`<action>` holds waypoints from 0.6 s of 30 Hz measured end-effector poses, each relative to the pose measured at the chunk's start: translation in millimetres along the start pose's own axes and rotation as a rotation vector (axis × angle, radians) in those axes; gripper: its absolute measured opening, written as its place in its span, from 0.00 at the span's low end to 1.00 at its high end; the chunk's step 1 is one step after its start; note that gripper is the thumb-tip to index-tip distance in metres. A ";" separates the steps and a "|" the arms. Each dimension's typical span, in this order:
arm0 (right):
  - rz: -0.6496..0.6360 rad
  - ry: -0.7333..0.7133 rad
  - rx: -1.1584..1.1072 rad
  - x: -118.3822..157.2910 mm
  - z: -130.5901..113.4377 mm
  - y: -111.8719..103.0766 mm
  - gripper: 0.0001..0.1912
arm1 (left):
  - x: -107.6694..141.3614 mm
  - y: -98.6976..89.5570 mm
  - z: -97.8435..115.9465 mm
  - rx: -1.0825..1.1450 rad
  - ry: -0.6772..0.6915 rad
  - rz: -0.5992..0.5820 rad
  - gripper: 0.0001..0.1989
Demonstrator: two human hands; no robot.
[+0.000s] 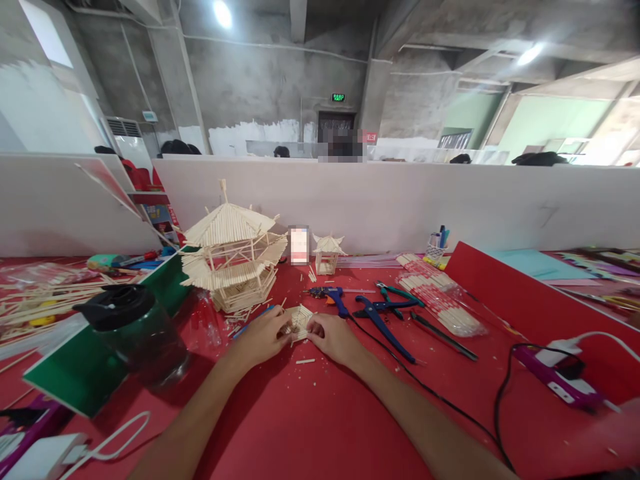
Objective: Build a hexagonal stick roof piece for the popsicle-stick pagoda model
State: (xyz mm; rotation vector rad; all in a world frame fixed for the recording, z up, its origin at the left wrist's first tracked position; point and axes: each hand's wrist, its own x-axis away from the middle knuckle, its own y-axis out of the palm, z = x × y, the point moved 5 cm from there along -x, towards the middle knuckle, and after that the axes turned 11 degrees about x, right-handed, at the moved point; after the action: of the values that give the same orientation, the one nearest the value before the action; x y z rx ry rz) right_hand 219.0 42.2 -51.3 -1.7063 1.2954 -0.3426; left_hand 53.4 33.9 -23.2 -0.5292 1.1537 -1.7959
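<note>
Between my two hands lies a small openwork frame of pale wooden sticks on the red table. My left hand grips its left side with curled fingers. On the opposite side, my right hand pinches the frame's right edge. A short loose stick lies just in front. Behind my left hand stands a large two-roofed stick pavilion. Farther back is a small stick pavilion. A blue glue gun rests beyond my right hand.
Blue-handled cutters, green-handled pliers and packs of sticks lie to the right. A dark bottle stands left by a green board. A black cable runs to a purple power strip.
</note>
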 end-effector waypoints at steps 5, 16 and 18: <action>0.008 -0.041 0.076 -0.1 0.5 0.7 0.05 | -3.8 4.1 -0.4 -0.026 -0.074 0.038 0.14; -0.025 -0.110 0.260 1.9 -6.2 -1.5 0.07 | -4.4 4.0 -5.3 0.024 -0.110 0.082 0.14; -0.039 -0.128 0.307 2.7 -8.1 -1.7 0.08 | -5.2 5.0 -6.6 -0.002 -0.144 0.090 0.11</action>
State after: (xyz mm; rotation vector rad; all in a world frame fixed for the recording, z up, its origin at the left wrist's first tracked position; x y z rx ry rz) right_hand 215.5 35.7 -46.4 -1.4695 1.0581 -0.4256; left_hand 53.4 40.8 -30.1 -0.5890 1.0637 -1.6525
